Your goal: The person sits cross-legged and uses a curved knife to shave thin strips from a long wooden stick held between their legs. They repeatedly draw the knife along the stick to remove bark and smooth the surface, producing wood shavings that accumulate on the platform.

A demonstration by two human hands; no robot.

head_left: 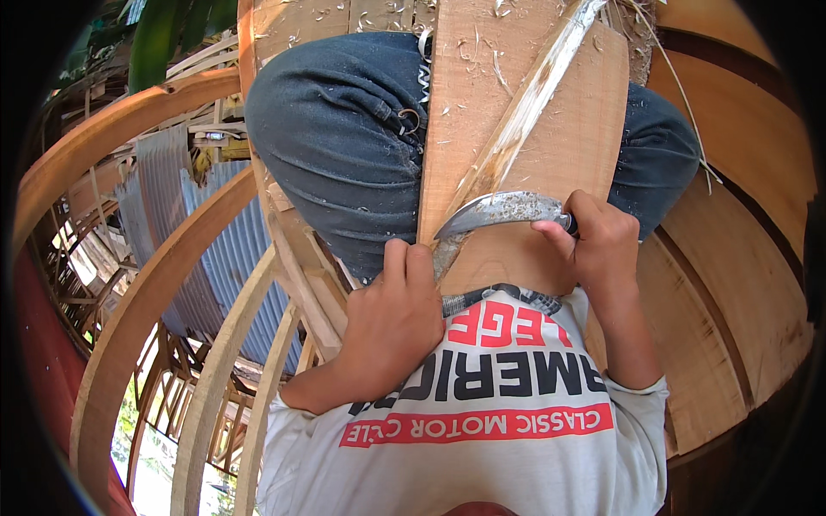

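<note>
My right hand is closed round the dark handle of a curved knife, whose blade is spotted and worn. The blade points left and lies across a long strip of wood, near its close end. That strip is pale and stripped at the far part, browner toward me, and runs slantwise over a wide plank across my lap. With its fingers curled, my left hand grips the strip's near end at the plank's left edge, beside the blade tip. The fingers hide that end.
Thin wood shavings are scattered on the plank and beyond it. Wooden rails stand at the left, with corrugated metal sheets below them. Boards make up the surface on the right. A thin fibre trails past my right knee.
</note>
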